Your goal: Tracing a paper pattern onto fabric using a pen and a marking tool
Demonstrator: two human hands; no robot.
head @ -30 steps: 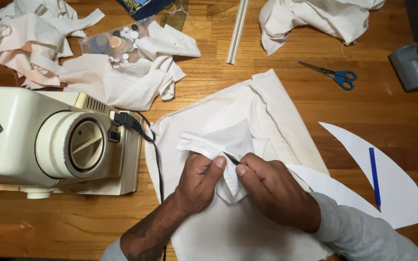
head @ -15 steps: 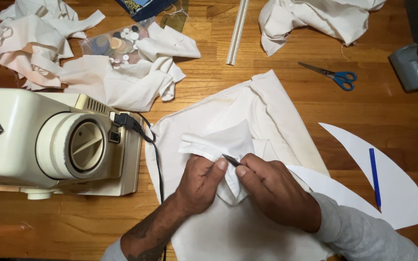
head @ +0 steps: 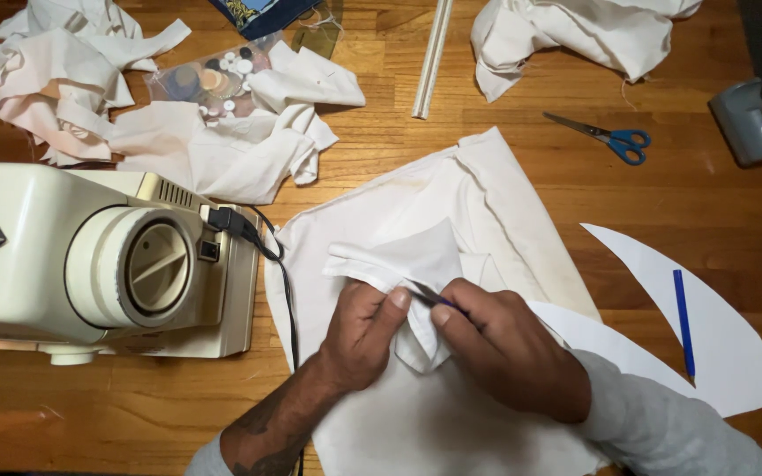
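Note:
A large piece of white fabric (head: 451, 211) lies spread on the wooden table. On top of it is a smaller folded white cloth piece (head: 399, 260). My left hand (head: 359, 335) pinches the lower edge of that small piece between thumb and fingers. My right hand (head: 509, 353) grips a thin dark pointed tool (head: 429, 295) whose tip rests against the same cloth piece, close to my left thumb. Both hands sit just below the middle of the head view.
A cream sewing machine (head: 90, 256) stands at the left, its black cord (head: 275, 264) running down beside the fabric. Blue-handled scissors (head: 606, 137), a grey tape dispenser (head: 751, 119), white paper pattern pieces (head: 716, 326) with a blue pen (head: 683, 322), cloth scraps (head: 72, 79) and a bag of buttons (head: 209, 79) lie around.
Almost nothing has changed. Both hands stay on the small cloth piece, with the tool tip shifting only slightly against it.

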